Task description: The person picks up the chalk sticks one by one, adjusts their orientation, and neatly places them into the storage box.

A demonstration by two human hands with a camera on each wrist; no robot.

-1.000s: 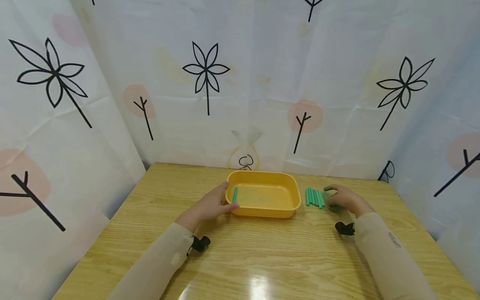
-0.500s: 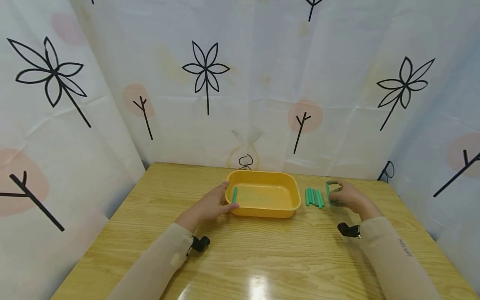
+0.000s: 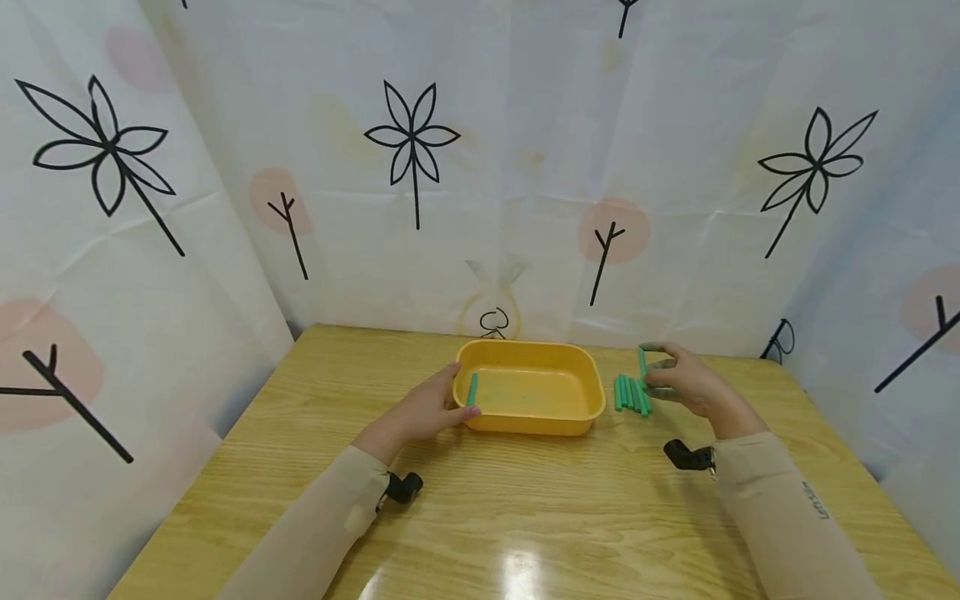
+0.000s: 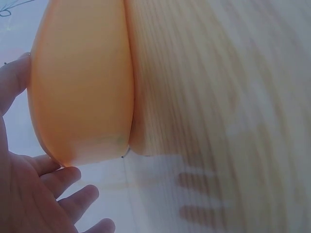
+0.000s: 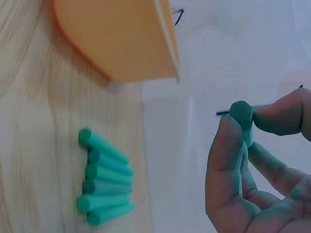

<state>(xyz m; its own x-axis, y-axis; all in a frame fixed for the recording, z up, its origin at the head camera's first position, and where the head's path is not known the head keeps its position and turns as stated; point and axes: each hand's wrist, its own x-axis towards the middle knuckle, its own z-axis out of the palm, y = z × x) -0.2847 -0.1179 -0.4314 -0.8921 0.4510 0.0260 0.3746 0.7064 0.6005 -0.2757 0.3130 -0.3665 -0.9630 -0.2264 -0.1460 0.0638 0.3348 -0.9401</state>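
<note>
A yellow plastic basin [image 3: 528, 423] stands on the table. My left hand [image 3: 420, 418] holds its left end, thumb on the front rim and fingers round the side; the left wrist view shows the other fingers spread below the rim. One green chalk stick [image 3: 472, 389] leans inside the basin at the left. Pinched upright between thumb and fingers of my right hand [image 3: 697, 390] is another chalk stick [image 5: 240, 114], raised just behind the row. Several green chalk sticks [image 3: 632, 395] lie side by side right of the basin. Green tints the right fingers.
The wooden table [image 3: 480, 500] ends at a white curtain [image 3: 495, 167] printed with plants, which also hangs at both sides. A black looped object [image 3: 780, 340] is by the table's back right corner. Black wrist cameras [image 3: 405, 487] sit at both cuffs.
My right hand has lifted a chalk stick from right of the row, turned it upright and moved it left, close behind the row. The left hand and basin have stayed put.
</note>
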